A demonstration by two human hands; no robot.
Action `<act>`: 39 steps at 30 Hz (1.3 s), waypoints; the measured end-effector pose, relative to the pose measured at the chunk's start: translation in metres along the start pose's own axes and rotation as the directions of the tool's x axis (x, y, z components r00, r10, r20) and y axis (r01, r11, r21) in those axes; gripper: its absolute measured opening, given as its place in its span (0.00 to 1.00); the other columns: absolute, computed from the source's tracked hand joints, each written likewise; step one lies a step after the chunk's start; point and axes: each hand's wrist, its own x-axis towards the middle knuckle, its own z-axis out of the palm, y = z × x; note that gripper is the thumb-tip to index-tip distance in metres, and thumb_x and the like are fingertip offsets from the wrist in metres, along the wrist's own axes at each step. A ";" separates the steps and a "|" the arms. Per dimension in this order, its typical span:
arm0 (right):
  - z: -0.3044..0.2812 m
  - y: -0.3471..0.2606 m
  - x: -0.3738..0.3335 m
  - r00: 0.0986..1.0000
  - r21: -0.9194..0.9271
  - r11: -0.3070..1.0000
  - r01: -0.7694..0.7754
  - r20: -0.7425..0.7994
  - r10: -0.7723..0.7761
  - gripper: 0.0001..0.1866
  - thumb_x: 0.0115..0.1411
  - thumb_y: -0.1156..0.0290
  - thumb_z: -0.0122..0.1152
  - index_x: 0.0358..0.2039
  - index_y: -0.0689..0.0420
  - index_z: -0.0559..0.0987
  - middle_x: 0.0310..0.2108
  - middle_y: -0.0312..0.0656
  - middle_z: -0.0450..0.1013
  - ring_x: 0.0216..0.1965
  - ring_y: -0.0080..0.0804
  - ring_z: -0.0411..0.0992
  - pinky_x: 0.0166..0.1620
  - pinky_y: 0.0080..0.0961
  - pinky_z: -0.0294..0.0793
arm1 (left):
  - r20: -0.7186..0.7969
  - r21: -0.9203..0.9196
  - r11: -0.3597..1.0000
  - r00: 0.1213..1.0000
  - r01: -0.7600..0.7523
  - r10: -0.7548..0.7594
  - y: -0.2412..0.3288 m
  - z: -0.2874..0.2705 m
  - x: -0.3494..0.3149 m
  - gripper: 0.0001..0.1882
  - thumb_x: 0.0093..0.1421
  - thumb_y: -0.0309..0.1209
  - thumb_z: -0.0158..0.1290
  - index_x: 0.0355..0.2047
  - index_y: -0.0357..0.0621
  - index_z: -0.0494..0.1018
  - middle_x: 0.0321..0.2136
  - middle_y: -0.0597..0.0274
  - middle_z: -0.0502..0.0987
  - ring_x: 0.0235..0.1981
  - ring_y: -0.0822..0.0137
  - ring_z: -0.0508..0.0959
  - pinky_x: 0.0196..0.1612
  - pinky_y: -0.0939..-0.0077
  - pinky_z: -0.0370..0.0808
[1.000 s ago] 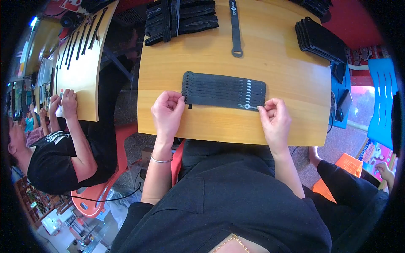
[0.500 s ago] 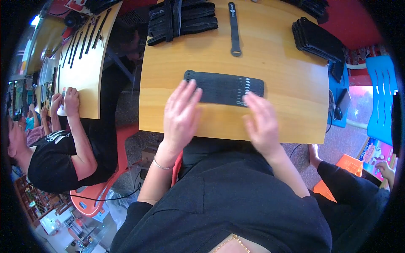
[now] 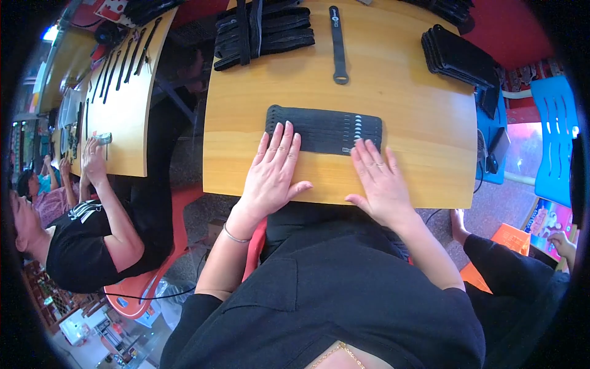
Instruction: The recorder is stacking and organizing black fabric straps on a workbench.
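Several black hook-and-loop cable straps (image 3: 322, 130) lie side by side in a flat row on the table, with white marks lined up near their right ends. My left hand (image 3: 272, 166) rests flat, fingertips at the near left part of the row and thumb spread out. Flat and with its fingers stretched, my right hand (image 3: 380, 178) touches the near right corner of the row. Neither hand holds anything. Farther off, a single strap (image 3: 339, 49) with a rounded, slotted end lies lengthwise.
A bundle of black straps (image 3: 289, 34) sits at the table's far left, and a black stack (image 3: 461, 58) at its far right. A wooden table (image 3: 221, 147) carries all this. Left of it, a person in black (image 3: 86, 246) works at another table with straps. A blue chair (image 3: 553, 117) stands right.
My hands have settled flatter, their fingers straightened and thumbs spread, slightly nearer to me at the row's near edge. The person on the left has moved their hands a little.
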 end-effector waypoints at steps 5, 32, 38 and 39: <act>-0.005 0.011 -0.014 0.996 -0.070 0.994 -0.086 0.020 0.088 0.45 0.57 0.43 0.54 0.67 0.58 0.55 0.70 0.43 0.48 0.70 0.40 0.45 0.69 0.49 0.38 | 0.023 0.003 1.000 1.000 -0.011 0.011 0.001 -0.004 0.001 0.51 0.57 0.62 0.44 0.65 0.30 0.49 0.68 0.42 0.45 0.70 0.50 0.42 0.70 0.56 0.40; -0.029 0.039 0.048 0.809 0.752 0.659 0.007 -0.392 0.438 0.15 0.59 0.77 0.60 0.47 0.60 0.75 0.44 0.41 0.73 0.41 0.28 0.73 0.42 0.23 0.76 | -0.269 -0.304 0.901 0.879 0.310 -0.393 0.000 0.000 0.190 0.13 0.56 0.36 0.56 0.32 0.37 0.70 0.30 0.47 0.77 0.34 0.50 0.79 0.35 0.59 0.76; -0.044 0.026 0.087 0.867 0.979 0.204 0.012 -0.112 0.486 0.24 0.64 0.62 0.57 0.55 0.64 0.70 0.49 0.44 0.72 0.41 0.26 0.73 0.41 0.20 0.73 | -0.407 -0.531 0.847 0.869 0.024 -0.280 0.019 -0.033 0.147 0.11 0.56 0.29 0.59 0.32 0.37 0.68 0.25 0.53 0.76 0.25 0.58 0.77 0.29 0.68 0.73; -0.050 0.022 0.092 0.881 0.999 0.034 0.002 -0.017 0.473 0.27 0.65 0.58 0.56 0.57 0.64 0.68 0.50 0.45 0.72 0.40 0.25 0.72 0.39 0.18 0.71 | -0.440 -0.557 0.828 0.869 -0.067 -0.225 0.022 -0.036 0.137 0.11 0.55 0.27 0.60 0.32 0.37 0.68 0.24 0.56 0.76 0.23 0.63 0.77 0.28 0.73 0.72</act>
